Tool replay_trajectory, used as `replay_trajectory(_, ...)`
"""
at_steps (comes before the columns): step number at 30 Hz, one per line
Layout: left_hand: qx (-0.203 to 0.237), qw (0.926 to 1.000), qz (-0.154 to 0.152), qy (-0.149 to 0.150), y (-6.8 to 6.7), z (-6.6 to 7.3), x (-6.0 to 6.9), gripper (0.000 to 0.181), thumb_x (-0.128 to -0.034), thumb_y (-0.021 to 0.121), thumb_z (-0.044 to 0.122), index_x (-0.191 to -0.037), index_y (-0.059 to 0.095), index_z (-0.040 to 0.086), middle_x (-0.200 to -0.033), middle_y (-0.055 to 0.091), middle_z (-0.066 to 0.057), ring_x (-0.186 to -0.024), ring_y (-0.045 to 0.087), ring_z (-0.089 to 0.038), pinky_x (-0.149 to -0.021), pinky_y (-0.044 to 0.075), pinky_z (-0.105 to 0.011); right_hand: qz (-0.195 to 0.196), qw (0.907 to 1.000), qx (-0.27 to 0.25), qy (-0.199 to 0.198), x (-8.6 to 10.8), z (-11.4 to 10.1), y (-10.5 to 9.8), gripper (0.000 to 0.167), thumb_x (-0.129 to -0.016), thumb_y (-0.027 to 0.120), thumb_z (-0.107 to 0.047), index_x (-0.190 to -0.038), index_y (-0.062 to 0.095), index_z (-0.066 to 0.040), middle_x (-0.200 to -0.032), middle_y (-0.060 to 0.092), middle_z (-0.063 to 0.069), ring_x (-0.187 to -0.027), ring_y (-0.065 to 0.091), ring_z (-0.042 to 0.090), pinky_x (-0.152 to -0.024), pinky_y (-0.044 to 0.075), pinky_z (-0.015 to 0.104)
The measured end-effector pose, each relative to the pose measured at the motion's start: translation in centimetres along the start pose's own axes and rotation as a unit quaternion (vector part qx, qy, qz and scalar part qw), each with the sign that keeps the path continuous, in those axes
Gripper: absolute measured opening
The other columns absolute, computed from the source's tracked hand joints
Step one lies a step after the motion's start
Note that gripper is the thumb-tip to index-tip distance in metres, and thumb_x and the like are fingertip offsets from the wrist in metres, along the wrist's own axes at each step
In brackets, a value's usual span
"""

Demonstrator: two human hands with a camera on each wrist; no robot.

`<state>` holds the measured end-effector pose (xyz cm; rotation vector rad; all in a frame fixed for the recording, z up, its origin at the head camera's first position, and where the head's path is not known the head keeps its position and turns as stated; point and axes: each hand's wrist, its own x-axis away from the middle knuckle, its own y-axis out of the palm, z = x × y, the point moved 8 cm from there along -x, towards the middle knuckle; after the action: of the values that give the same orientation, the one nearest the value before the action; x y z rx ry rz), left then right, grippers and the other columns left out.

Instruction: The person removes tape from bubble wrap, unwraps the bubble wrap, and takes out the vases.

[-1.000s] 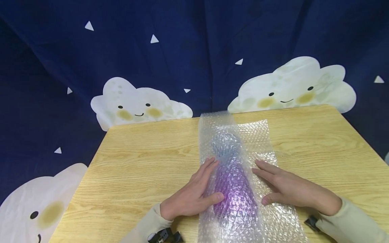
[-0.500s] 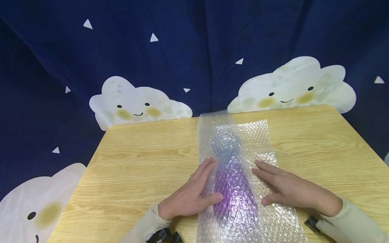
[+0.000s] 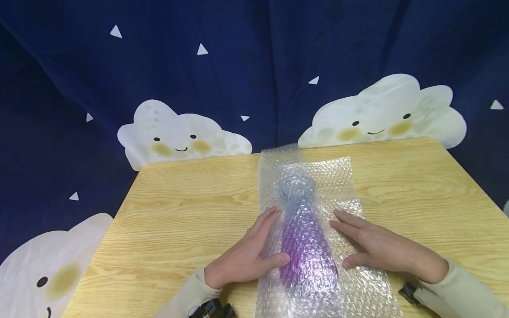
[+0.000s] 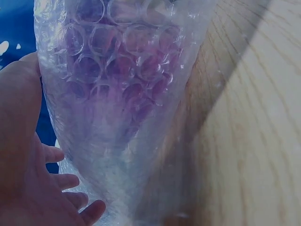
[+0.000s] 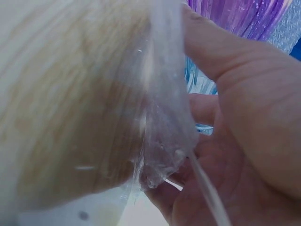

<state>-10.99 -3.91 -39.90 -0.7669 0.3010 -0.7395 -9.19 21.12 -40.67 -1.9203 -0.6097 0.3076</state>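
Evidently, covered on top but not yet closed up

The purple-and-pale-blue, ridged, glassy object (image 5: 240, 16) lies lengthwise on the light wood-grain table (image 3: 191, 212), under a layer of clear plastic bubble wrap (image 3: 371, 282). The left hand (image 3: 250, 256) rests against its left side, fingers loosely extended and grasping nothing; the right hand (image 3: 370, 243), likewise released, lies over the flat stretch of bubble wrap at the right, thumb and fingers spread. By the look of it, the top layer is done; that right-hand stretch is not folded over, and the far end reaches loosely past the object.
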Motion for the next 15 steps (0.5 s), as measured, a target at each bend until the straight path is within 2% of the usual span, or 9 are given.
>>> replay_trajectory(15, 0.003, 1.0, 0.005, -0.008, -0.41, -0.48, 0.38, 0.095, -0.0978, 0.06, 0.061, -0.168, 0.004, 0.029, -0.177, 0.0, 0.0, -0.165, 0.006, -0.024, -0.128, 0.026, -0.059, -0.009, 0.9998, -0.012, 0.014, -0.14, 0.07, 0.08, 0.102, -0.082, 0.06, -0.076, -0.157, 0.044, -0.01, -0.168, 0.029, 0.024, -0.147, 0.043, 0.049, -0.111, 0.045, 0.06)
